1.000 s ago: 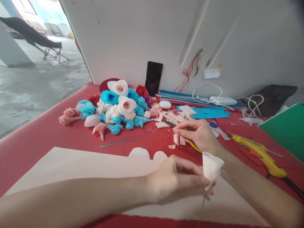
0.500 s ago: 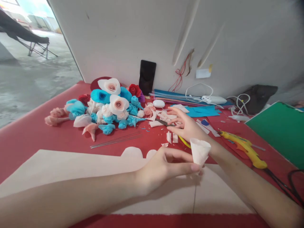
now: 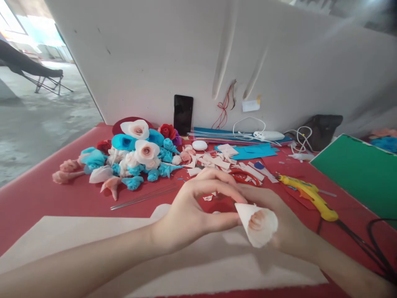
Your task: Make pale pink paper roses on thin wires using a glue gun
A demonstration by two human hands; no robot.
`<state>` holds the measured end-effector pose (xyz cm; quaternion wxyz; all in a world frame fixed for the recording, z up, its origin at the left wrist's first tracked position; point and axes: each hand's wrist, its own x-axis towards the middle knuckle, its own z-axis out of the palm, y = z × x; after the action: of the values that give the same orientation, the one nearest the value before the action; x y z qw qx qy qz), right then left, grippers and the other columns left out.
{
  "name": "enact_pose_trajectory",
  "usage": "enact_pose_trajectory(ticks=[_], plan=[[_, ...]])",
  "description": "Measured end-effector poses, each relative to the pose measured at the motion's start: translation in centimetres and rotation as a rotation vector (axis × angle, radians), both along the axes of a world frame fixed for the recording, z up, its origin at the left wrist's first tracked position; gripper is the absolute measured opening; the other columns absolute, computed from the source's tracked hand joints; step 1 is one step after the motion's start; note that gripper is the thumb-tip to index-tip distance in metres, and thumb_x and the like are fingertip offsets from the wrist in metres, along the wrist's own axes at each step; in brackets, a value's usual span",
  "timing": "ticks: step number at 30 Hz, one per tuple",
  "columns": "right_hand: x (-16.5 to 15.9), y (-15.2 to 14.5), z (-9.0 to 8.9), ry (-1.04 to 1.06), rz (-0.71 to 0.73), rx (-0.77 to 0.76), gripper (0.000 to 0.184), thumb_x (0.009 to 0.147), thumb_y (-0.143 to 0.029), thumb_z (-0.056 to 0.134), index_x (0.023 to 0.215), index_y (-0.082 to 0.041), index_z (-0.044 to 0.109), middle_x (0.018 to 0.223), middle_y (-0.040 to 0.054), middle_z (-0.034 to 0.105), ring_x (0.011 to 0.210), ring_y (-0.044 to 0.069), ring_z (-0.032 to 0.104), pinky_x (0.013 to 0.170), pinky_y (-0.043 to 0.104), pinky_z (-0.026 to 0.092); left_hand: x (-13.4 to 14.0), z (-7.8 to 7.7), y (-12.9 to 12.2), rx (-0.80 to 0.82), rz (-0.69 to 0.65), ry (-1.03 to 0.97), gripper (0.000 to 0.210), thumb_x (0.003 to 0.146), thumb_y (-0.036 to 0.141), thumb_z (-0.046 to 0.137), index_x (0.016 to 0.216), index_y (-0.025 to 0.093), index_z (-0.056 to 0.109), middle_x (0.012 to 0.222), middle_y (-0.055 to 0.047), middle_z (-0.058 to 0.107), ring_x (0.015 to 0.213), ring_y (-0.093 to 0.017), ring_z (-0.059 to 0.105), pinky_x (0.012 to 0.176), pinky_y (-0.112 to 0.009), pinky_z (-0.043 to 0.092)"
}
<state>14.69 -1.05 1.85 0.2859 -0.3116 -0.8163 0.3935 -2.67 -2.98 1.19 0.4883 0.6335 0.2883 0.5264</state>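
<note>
A white paper cone flower (image 3: 259,227) with a pinkish crinkled centre is pinched at its narrow end between the thumb and fingers of my left hand (image 3: 194,207). Its wide mouth tips toward the lower right. Close behind the flower is my right hand (image 3: 287,217), its fingers hidden by the flower and my left hand, so I cannot see what they grip. Beyond my hands a red loop handle (image 3: 246,177) lies among pale paper scraps (image 3: 214,161). Under my forearms a large pale sheet (image 3: 102,252) covers the front of the red table (image 3: 27,207).
Blue, white, pink and red paper flowers (image 3: 133,157) are heaped on the left, with thin wires (image 3: 136,198) before them. A black phone (image 3: 183,114) leans on the wall. To the right lie a yellow glue gun (image 3: 310,194), its cable and a green board (image 3: 362,178).
My right hand has drawn back from the scraps and dark-bladed tool to the flower. The flower has turned from upright to tilted, showing its centre. The view has shifted slightly.
</note>
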Motion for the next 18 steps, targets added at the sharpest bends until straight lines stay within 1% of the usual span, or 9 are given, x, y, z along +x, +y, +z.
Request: enact_pose_trajectory(ticks=[2, 3, 6, 8, 10, 12, 15, 17, 18], plan=[[-0.1, -0.3, -0.3, 0.026, 0.039, -0.005, 0.011, 0.081, -0.025, 0.055, 0.073, -0.017, 0.056, 0.068, 0.0002, 0.053, 0.062, 0.012, 0.05, 0.057, 0.021, 0.043, 0.0, 0.0, 0.0, 0.006, 0.005, 0.015, 0.01, 0.065, 0.011, 0.073, 0.071, 0.017, 0.069, 0.09, -0.003, 0.053, 0.087, -0.015, 0.054, 0.069, -0.023, 0.047], [-0.2, -0.4, -0.6, 0.042, 0.05, -0.004, 0.013, 0.083, -0.026, 0.053, 0.073, -0.017, 0.057, 0.068, 0.0004, 0.054, 0.063, 0.012, 0.05, 0.057, 0.021, 0.043, 0.0, 0.0, 0.0, 0.025, 0.011, 0.031, 0.011, 0.064, 0.01, 0.074, 0.07, 0.017, 0.068, 0.089, -0.003, 0.053, 0.087, -0.015, 0.054, 0.069, -0.023, 0.047], [-0.1, -0.1, -1.4, 0.085, 0.062, 0.009, 0.017, 0.087, -0.024, 0.049, 0.077, -0.018, 0.06, 0.072, 0.0007, 0.059, 0.067, 0.012, 0.055, 0.062, 0.021, 0.044, 0.0, -0.1, 0.2, 0.147, 0.056, 0.105, 0.015, 0.06, 0.009, 0.077, 0.07, 0.016, 0.068, 0.088, -0.003, 0.056, 0.087, -0.016, 0.055, 0.079, -0.026, 0.046], [0.1, 0.0, -1.8, 0.104, 0.06, 0.027, 0.017, 0.087, -0.022, 0.049, 0.077, -0.019, 0.061, 0.074, -0.0002, 0.06, 0.067, 0.011, 0.056, 0.062, 0.02, 0.044, -0.2, -0.1, 0.5, 0.233, 0.075, 0.189, 0.011, 0.062, 0.012, 0.077, 0.07, 0.016, 0.07, 0.089, -0.005, 0.06, 0.087, -0.017, 0.055, 0.083, -0.03, 0.044], [0.2, 0.1, -2.0, 0.111, 0.059, 0.044, 0.017, 0.087, -0.02, 0.049, 0.076, -0.018, 0.062, 0.072, -0.0006, 0.06, 0.066, 0.01, 0.056, 0.061, 0.02, 0.044, -0.3, -0.1, 0.7, 0.304, 0.081, 0.267, 0.004, 0.067, 0.015, 0.074, 0.069, 0.018, 0.072, 0.09, -0.005, 0.064, 0.085, -0.017, 0.056, 0.083, -0.03, 0.043], [0.2, 0.1, -2.1, 0.109, 0.049, 0.057, 0.017, 0.086, -0.019, 0.049, 0.076, -0.018, 0.063, 0.071, -0.0001, 0.06, 0.065, 0.01, 0.054, 0.059, 0.019, 0.043, -0.4, -0.1, 0.8, 0.356, 0.09, 0.306, 0.004, 0.069, 0.017, 0.072, 0.071, 0.02, 0.074, 0.089, -0.005, 0.067, 0.084, -0.017, 0.055, 0.08, -0.03, 0.043], [0.3, -0.1, -1.8, 0.104, 0.027, 0.07, 0.01, 0.084, -0.021, 0.055, 0.086, -0.018, 0.064, 0.079, 0.0018, 0.061, 0.068, 0.011, 0.055, 0.059, 0.02, 0.043, -0.5, -0.2, 0.8, 0.365, 0.103, 0.302, 0.008, 0.07, 0.02, 0.072, 0.076, 0.023, 0.075, 0.089, -0.003, 0.068, 0.083, -0.017, 0.054, 0.079, -0.03, 0.044], [0.2, -0.2, -1.6, 0.109, 0.022, 0.081, 0.008, 0.083, -0.022, 0.058, 0.088, -0.019, 0.063, 0.08, 0.0019, 0.061, 0.07, 0.012, 0.055, 0.06, 0.02, 0.043, -0.5, -0.2, 0.7, 0.315, 0.097, 0.291, 0.006, 0.071, 0.021, 0.071, 0.074, 0.024, 0.075, 0.09, -0.002, 0.067, 0.084, -0.018, 0.055, 0.083, -0.032, 0.043], [0.2, -0.3, -1.5, 0.114, 0.026, 0.088, 0.006, 0.084, -0.022, 0.058, 0.086, -0.019, 0.063, 0.079, 0.0013, 0.061, 0.069, 0.011, 0.055, 0.06, 0.019, 0.043, -0.4, -0.2, 0.6, 0.273, 0.092, 0.28, 0.004, 0.07, 0.02, 0.071, 0.07, 0.024, 0.074, 0.091, -0.002, 0.066, 0.085, -0.018, 0.055, 0.085, -0.033, 0.042]])
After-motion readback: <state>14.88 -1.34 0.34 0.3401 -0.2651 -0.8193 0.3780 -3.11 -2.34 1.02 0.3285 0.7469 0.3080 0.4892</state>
